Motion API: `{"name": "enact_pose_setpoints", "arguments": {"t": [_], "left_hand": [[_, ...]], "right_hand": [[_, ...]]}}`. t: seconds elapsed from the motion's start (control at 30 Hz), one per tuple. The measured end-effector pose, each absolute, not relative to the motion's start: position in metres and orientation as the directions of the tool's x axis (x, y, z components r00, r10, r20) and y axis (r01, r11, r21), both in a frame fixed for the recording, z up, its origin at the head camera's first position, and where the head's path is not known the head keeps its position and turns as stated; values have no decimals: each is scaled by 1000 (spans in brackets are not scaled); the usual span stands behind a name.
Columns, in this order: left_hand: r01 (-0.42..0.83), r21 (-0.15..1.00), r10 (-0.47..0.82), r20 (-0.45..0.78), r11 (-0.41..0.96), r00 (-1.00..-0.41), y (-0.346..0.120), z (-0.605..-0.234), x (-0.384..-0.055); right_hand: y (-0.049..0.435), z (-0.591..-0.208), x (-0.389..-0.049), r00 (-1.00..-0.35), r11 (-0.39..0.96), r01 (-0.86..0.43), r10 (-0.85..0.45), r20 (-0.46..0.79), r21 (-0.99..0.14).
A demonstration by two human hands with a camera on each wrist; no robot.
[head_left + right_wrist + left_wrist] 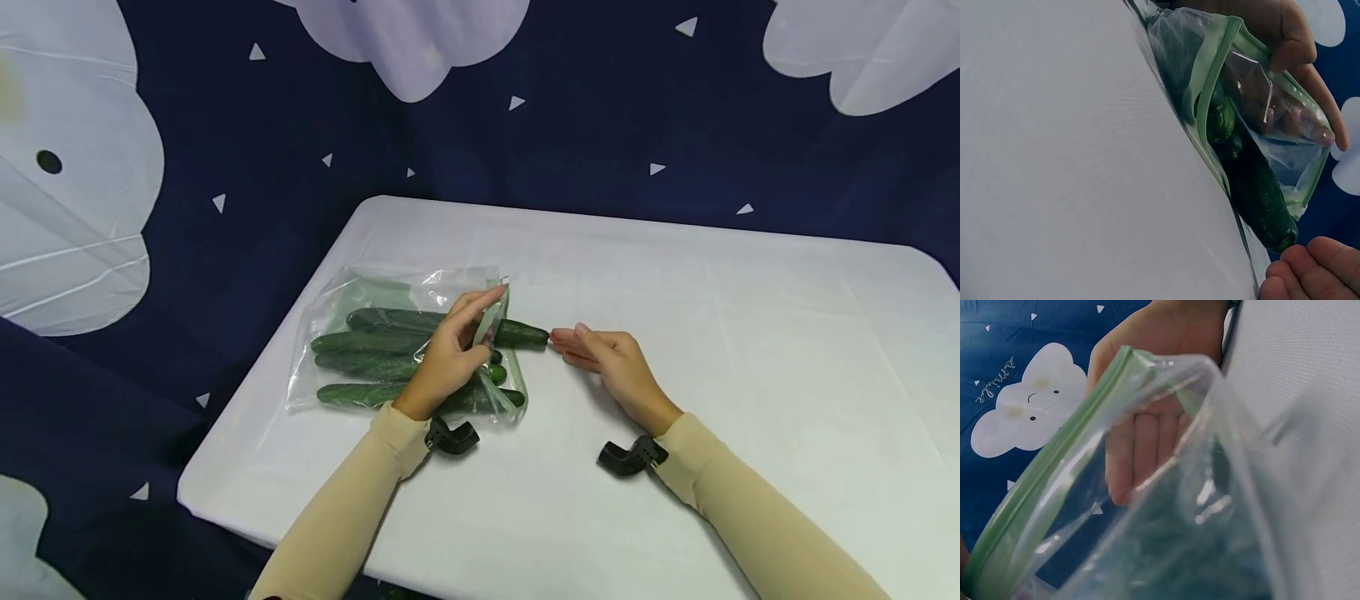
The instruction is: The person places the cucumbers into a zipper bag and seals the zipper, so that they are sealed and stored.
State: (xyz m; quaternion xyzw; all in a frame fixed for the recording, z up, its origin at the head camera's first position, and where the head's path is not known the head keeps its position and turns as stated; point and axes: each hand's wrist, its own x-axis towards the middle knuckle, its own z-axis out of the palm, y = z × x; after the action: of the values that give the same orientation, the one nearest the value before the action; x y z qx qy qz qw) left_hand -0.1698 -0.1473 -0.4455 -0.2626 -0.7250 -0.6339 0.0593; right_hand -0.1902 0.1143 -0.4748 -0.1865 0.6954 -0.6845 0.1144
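Observation:
A clear zip bag [427, 283] with a green closure strip lies on the table, several cucumbers [375, 342] inside it. One cucumber [525, 335] sticks out through the bag's raised mouth, toward the right. My left hand [450, 354] holds the bag's mouth, thumb at the rim and forefinger stretched out; in the right wrist view, other fingers of the left hand [1291, 34] show through the plastic. With straight fingers, my right hand [618, 371] touches the tip of the protruding cucumber [1272, 219]. Seen through the bag, the right hand [1154, 337] has its palm turned toward it.
A white cloth covers the table [750, 375]; its left edge runs near the bag. Behind it hangs a dark blue curtain [577, 142] with clouds and small triangles. Each wrist carries a black camera mount [633, 457].

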Motion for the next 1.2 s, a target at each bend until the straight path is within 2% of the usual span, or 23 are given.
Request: {"name": "enact_pose_setpoints", "arguments": {"t": [0.37, 0.73, 1.2], "left_hand": [[482, 875, 331, 443, 41, -833, -149, -449, -176], [474, 879, 322, 435, 54, -841, -149, -445, -175], [454, 891, 331, 423, 18, -844, -142, -427, -159]], "right_hand": [[92, -470, -188, -889, -65, -87, -446, 107, -994], [58, -466, -194, -881, -29, -96, -463, 98, -995], [55, -473, -192, -896, -12, -83, -438, 79, -997]]}}
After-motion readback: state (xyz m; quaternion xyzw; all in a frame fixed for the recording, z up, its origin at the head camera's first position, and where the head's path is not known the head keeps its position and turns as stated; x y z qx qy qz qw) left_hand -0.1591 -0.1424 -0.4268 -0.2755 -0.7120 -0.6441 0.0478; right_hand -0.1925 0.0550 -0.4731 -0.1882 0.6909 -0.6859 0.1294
